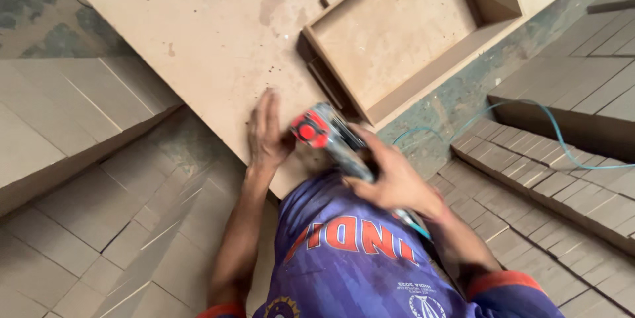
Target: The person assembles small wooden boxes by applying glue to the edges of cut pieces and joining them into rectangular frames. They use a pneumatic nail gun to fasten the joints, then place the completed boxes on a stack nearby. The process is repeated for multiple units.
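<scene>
1. Right hand (397,182) is closing its fingers around the grip of a grey nail gun (337,141) with a red cap, and it is holding the tool tilted over the near edge of a large flat board (211,34)
2. Left hand (266,131) is lying open and flat on that board, palm down, just beside the nose of the gun; it is gripping nothing, only pressing the panel
3. A blue hose (562,139) is running from the back of the gun to the right, over stacks of cut strips (529,172) on the floor
4. An open box frame (403,34) of the same brown material is resting on the board, a little further from the person
5. For doing this well, I am judging that the nose should be sitting square on the surface before firing, because a tilted tool may be sending the nail out through the side
6. The flat fingers are staying very near to the nose, so keeping them more apart from the firing line seems safer
7. The picture is blurred around the tool, so I cannot tell if the nose is already touching the board
</scene>
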